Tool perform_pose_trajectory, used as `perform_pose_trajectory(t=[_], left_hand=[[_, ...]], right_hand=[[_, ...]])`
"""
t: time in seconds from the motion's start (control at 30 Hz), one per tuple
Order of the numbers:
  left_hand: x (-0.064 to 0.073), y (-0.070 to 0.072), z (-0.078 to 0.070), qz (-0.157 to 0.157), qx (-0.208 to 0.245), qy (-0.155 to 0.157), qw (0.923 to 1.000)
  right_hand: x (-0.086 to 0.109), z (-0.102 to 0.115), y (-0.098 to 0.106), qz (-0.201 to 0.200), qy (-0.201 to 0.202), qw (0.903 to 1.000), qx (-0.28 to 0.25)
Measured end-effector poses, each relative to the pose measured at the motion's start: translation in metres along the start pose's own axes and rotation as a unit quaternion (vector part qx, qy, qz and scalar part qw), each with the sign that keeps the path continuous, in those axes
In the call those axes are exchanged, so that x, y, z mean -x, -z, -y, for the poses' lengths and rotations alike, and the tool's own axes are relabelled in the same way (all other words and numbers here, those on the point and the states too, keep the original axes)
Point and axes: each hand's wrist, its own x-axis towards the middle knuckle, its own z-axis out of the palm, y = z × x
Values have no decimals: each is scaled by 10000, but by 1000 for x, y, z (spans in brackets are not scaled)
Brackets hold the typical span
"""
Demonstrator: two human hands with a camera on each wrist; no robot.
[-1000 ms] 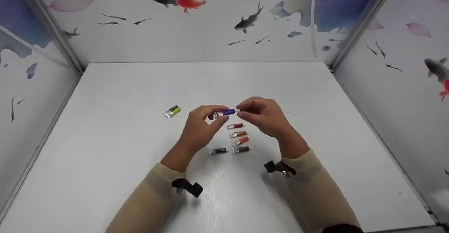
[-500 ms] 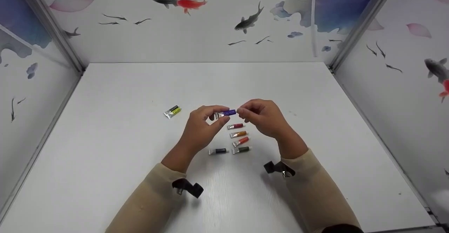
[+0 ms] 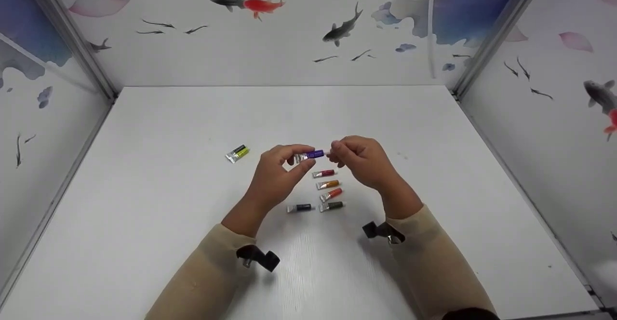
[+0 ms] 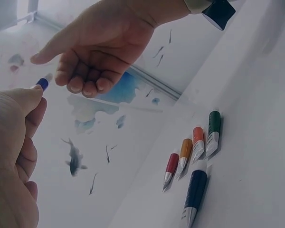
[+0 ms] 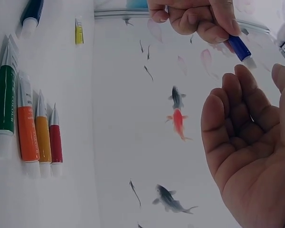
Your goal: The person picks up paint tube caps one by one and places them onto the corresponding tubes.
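My left hand (image 3: 277, 173) pinches a small purple-blue paint tube (image 3: 315, 154) between thumb and fingers, raised over the table with its white cap (image 5: 249, 62) toward my right hand (image 3: 364, 161). The right fingers are loosely bent, with a fingertip right at the cap. In the left wrist view the right thumb (image 4: 50, 51) stands apart from the cap. Below the hands lie a red tube (image 3: 324, 173), an ochre tube (image 3: 328, 184), an orange tube (image 3: 331, 194) and a dark green tube (image 3: 332, 206), one under another. Left of the green one is a dark blue tube (image 3: 300, 208).
Farther left on the white table (image 3: 168, 204), a yellow-green tube (image 3: 240, 154) lies side by side with a black-ended one (image 3: 237, 149). Panels printed with fish (image 3: 340, 28) enclose the back and both sides. Each sleeve carries a black wrist camera (image 3: 260, 257).
My right thumb and fingers were around the cap a second ago; the fingers have since curled and the thumb has lifted off it. The left hand and tube have stayed nearly still.
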Motion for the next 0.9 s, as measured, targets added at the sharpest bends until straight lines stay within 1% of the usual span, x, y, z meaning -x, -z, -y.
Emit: perform_pose_trajectory(t=[0.17,0.33,0.53,0.9], left_hand=[[0,1,0,-12,0,25,10000],[0,0,0,-24,-40,30,10000],[1,0,0,-14,-71,72,9999],[0,0,3,27,11,-54,10000]], right_hand=[[2,-2,2,-70,243,9996,-132],[2,-2,3,29,514,9983,-279],[2,-1,3,72,532,9979,-351],[3,-1,2,45,682,9964,-492]])
